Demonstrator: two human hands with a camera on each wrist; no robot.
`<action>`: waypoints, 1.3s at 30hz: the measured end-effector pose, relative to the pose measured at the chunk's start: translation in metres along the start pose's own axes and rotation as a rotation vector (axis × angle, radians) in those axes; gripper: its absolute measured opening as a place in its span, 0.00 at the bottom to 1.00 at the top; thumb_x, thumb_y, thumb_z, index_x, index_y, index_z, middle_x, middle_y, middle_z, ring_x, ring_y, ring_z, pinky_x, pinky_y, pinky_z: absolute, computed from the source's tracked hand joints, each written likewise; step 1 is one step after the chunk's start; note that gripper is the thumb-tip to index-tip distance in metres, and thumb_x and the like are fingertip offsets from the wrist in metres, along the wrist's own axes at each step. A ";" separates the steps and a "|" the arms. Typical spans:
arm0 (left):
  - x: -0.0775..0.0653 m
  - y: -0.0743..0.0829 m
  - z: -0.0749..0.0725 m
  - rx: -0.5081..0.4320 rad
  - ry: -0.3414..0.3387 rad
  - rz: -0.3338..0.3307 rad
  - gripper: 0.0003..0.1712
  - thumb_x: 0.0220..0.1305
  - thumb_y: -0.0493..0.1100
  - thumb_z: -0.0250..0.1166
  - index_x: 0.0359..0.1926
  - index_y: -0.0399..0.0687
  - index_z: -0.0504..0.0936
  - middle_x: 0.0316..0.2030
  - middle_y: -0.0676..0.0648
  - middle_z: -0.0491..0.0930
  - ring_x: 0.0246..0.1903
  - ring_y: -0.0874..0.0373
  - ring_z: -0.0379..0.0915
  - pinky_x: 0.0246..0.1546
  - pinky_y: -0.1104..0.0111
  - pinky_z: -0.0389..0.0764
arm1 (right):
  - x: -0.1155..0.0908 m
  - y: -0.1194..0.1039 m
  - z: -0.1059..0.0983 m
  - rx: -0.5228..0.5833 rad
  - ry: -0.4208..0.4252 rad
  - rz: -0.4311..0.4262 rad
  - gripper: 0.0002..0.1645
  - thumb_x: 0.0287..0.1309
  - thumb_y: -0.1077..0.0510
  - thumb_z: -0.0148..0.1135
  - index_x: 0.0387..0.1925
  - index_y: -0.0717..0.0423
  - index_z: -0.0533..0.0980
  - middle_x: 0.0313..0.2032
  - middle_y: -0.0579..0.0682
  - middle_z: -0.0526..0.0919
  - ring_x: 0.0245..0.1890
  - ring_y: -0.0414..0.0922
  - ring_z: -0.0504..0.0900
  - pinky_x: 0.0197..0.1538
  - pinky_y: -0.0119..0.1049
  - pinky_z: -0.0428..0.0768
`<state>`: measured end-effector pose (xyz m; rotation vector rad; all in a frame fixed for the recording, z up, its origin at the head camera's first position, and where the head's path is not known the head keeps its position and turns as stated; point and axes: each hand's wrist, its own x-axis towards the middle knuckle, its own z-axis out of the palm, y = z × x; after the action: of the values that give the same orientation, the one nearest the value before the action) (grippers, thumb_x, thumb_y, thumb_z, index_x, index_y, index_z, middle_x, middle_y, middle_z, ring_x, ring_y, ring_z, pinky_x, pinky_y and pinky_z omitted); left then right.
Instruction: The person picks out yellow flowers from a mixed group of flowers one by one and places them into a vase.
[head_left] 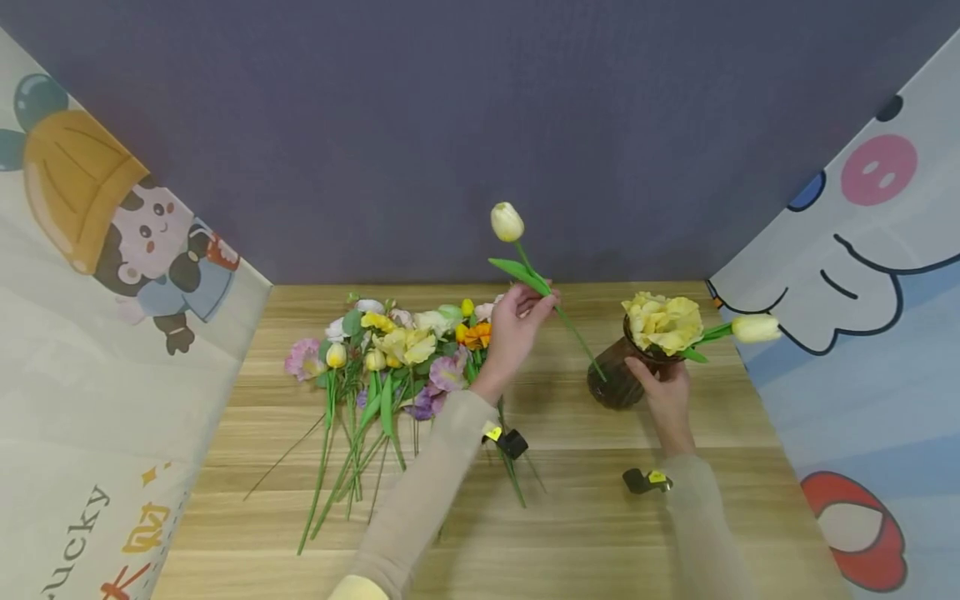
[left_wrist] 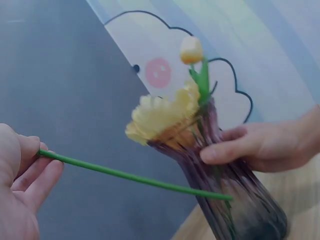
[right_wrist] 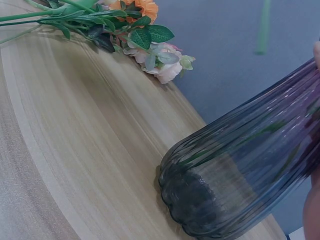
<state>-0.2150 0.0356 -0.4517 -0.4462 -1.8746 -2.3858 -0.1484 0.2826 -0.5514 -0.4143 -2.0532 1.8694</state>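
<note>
- The left hand (head_left: 513, 329) pinches a cream tulip (head_left: 531, 275) by its stem, just below the leaf — a light hold that should let the flower be steered.
- The right hand (head_left: 667, 392) wraps the ribbed, smoky-purple glass vase (head_left: 621, 390) near its neck; keep that grip firm, since smooth glass could slip.
- The tulip's cut end hangs outside the vase wall, below the rim, so the stem probably wants raising clear of the mouth before any lowering.
- A ruffled yellow bloom (head_left: 663, 323) fills much of the opening, and a second tulip (head_left: 755, 328) leans out beyond it. Best find a gap beside them — forcing could crush petals.
- Whether the vase stands upright or slightly tilted I cannot tell; steadying its base on the wood-grain tabletop (head_left: 570, 517) would help.
</note>
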 end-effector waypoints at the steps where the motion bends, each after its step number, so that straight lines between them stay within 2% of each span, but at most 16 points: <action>1: 0.001 0.003 0.000 -0.018 0.002 0.008 0.16 0.71 0.30 0.64 0.57 0.27 0.78 0.50 0.29 0.83 0.46 0.48 0.84 0.52 0.55 0.87 | 0.000 0.000 0.000 -0.001 0.001 0.000 0.36 0.63 0.60 0.72 0.69 0.51 0.68 0.56 0.38 0.76 0.57 0.36 0.73 0.54 0.23 0.73; 4: 0.005 0.009 -0.001 -0.053 0.013 0.019 0.17 0.71 0.29 0.63 0.57 0.24 0.76 0.50 0.27 0.82 0.45 0.53 0.83 0.53 0.53 0.87 | 0.000 0.000 0.000 -0.006 0.002 0.000 0.36 0.63 0.60 0.72 0.69 0.51 0.68 0.56 0.38 0.77 0.56 0.36 0.74 0.54 0.22 0.73; 7: 0.008 0.015 -0.003 -0.078 0.028 0.031 0.17 0.71 0.28 0.63 0.57 0.23 0.75 0.51 0.26 0.81 0.44 0.57 0.83 0.52 0.55 0.87 | 0.000 0.001 0.000 -0.001 0.002 -0.003 0.35 0.63 0.60 0.72 0.69 0.51 0.68 0.56 0.38 0.77 0.56 0.36 0.74 0.54 0.22 0.73; 12: 0.013 0.024 -0.005 -0.084 0.052 0.093 0.17 0.72 0.28 0.62 0.58 0.23 0.75 0.51 0.25 0.81 0.45 0.56 0.83 0.50 0.62 0.88 | 0.000 0.002 0.000 0.013 -0.009 -0.001 0.35 0.64 0.59 0.72 0.69 0.49 0.68 0.57 0.39 0.76 0.57 0.36 0.73 0.54 0.22 0.73; 17: 0.017 0.031 -0.006 -0.110 0.081 0.146 0.17 0.72 0.28 0.61 0.58 0.22 0.73 0.51 0.23 0.80 0.45 0.55 0.84 0.51 0.61 0.88 | -0.001 0.002 0.000 0.002 -0.010 -0.002 0.34 0.64 0.59 0.72 0.68 0.48 0.69 0.55 0.39 0.77 0.54 0.37 0.74 0.51 0.23 0.74; 21: 0.017 0.037 -0.004 -0.142 0.102 0.178 0.16 0.72 0.27 0.60 0.57 0.21 0.73 0.50 0.22 0.79 0.44 0.60 0.84 0.51 0.61 0.88 | -0.001 0.002 0.000 -0.002 -0.007 -0.011 0.33 0.64 0.59 0.72 0.67 0.48 0.69 0.54 0.39 0.77 0.53 0.37 0.74 0.50 0.23 0.74; 24: 0.018 0.042 -0.003 -0.171 0.112 0.188 0.16 0.72 0.26 0.60 0.57 0.21 0.73 0.51 0.21 0.78 0.43 0.63 0.84 0.54 0.52 0.86 | -0.001 0.001 0.000 0.009 -0.010 -0.013 0.34 0.64 0.59 0.72 0.68 0.49 0.69 0.56 0.40 0.77 0.55 0.38 0.74 0.52 0.23 0.74; 28: 0.018 0.046 0.000 -0.201 0.107 0.196 0.16 0.72 0.25 0.59 0.57 0.20 0.72 0.51 0.18 0.76 0.43 0.63 0.83 0.55 0.46 0.83 | 0.000 0.001 0.000 0.023 -0.010 -0.023 0.37 0.63 0.61 0.72 0.70 0.51 0.68 0.60 0.41 0.76 0.60 0.38 0.73 0.56 0.21 0.73; 34: 0.018 0.048 0.002 -0.176 0.099 0.208 0.16 0.71 0.25 0.60 0.57 0.20 0.72 0.50 0.21 0.78 0.44 0.63 0.83 0.52 0.57 0.87 | 0.001 0.001 0.001 0.035 -0.008 -0.023 0.37 0.63 0.62 0.72 0.70 0.52 0.68 0.59 0.42 0.76 0.60 0.38 0.73 0.56 0.21 0.73; 36: 0.018 0.047 0.004 -0.154 0.091 0.214 0.16 0.70 0.25 0.60 0.57 0.20 0.73 0.49 0.22 0.79 0.43 0.64 0.83 0.52 0.57 0.87 | 0.000 0.001 0.000 0.037 -0.008 -0.016 0.37 0.63 0.62 0.72 0.70 0.52 0.68 0.60 0.41 0.76 0.61 0.38 0.72 0.57 0.21 0.72; 39: 0.017 0.046 0.007 -0.122 0.072 0.224 0.16 0.70 0.25 0.61 0.56 0.20 0.73 0.49 0.21 0.79 0.43 0.63 0.82 0.52 0.52 0.87 | 0.001 0.001 0.000 0.030 -0.007 -0.011 0.37 0.63 0.61 0.72 0.70 0.52 0.68 0.59 0.41 0.76 0.60 0.38 0.72 0.56 0.21 0.72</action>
<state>-0.2191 0.0326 -0.4023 -0.5408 -1.5647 -2.3401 -0.1491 0.2828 -0.5528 -0.3883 -2.0249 1.8949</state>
